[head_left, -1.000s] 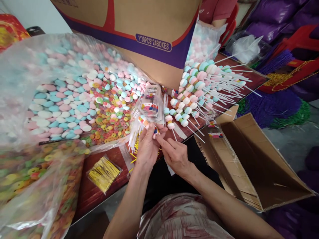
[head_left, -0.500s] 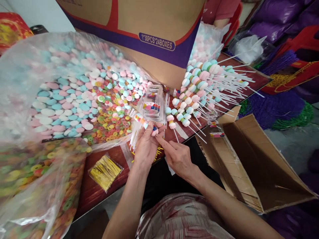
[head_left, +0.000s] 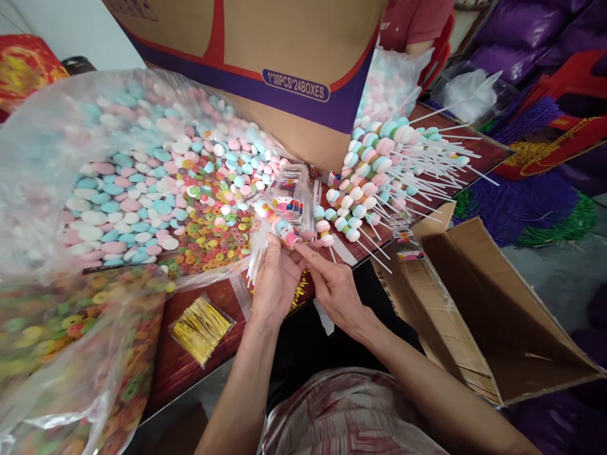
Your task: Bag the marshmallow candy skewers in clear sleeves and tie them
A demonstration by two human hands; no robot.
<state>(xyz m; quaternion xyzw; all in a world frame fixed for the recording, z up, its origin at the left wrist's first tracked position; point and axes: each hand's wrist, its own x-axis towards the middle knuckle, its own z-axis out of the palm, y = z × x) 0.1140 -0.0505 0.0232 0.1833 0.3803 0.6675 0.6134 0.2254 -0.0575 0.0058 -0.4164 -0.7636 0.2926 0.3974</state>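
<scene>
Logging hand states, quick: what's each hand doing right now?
Left hand: partly closed, holding bagged candy.
Right hand: partly curled, fingertips at the bagged candy's near end; grip cannot be told.

Well right of the hands — purple bags, a red chair, purple strands; ahead-right, a person's red sleeve.

Head-worn view, forward and down

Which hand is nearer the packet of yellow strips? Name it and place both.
Left. The left hand is to the right of the packet of yellow strips and a little farther forward; the right hand is farther right.
</scene>
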